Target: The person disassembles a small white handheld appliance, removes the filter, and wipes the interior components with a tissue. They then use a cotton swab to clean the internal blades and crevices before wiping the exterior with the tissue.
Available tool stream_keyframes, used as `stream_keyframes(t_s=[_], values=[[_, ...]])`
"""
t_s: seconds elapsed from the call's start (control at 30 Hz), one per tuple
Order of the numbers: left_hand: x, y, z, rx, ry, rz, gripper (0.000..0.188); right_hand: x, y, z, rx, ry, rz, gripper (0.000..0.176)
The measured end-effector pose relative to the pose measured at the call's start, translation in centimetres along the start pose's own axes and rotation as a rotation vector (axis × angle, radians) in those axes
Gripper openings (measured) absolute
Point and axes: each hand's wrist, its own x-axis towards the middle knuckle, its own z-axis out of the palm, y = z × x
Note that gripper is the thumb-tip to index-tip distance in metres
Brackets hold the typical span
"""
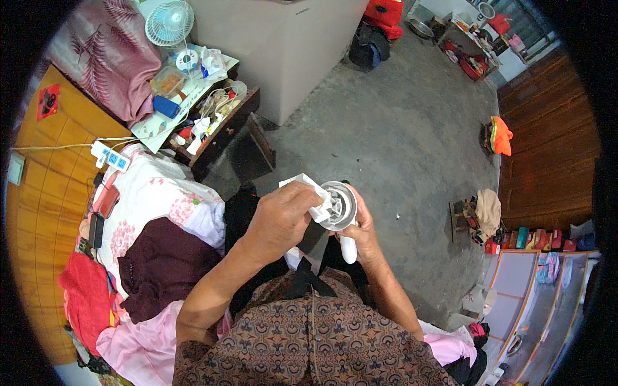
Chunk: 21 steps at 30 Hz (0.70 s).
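Note:
In the middle of the view, my right hand [365, 234] grips a white handheld device [348, 248] with a rounded handle and a round open head. Inside the grey rim of that head sit pale, blade-like parts; it looks like a small handheld fan. A folded white tissue [301, 180] is pinched in the fingers of my left hand [281, 217]. One end of the tissue reaches into the round head and touches its inner parts. My left fingertips are at the rim, and they partly hide where tissue and device meet.
To the left is a bed with a floral sheet [145, 181], a dark garment [166, 265] and a power strip [110, 157]. Beyond it, an open wooden drawer [227, 125] full of small things juts out below a table fan [169, 23]. A stool with clothes [458, 222] stands right.

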Motion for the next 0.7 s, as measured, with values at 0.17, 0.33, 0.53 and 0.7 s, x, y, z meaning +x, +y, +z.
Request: stream_keyframes(t_s=[0.17,0.33,0.53,0.7], values=[[-0.4,-1.0,0.7,0.041,-0.019,0.014,0.025,-0.1,0.1,0.1,-0.004,0.026,0.005,0.089],[-1.3,-1.2,0.5,0.118,-0.054,0.09,0.023,-0.2,0.2,0.0,-0.02,0.024,0.019,0.089],[-2.7,-2.5,-0.5,0.292,-0.067,0.137,0.019,0.1,0.3,-0.2,-0.034,0.043,0.009,0.092],[-1.6,-0.7,-1.4,0.147,0.042,0.008,0.021,0.3,0.3,-0.4,-0.121,0.063,-0.005,0.089]])
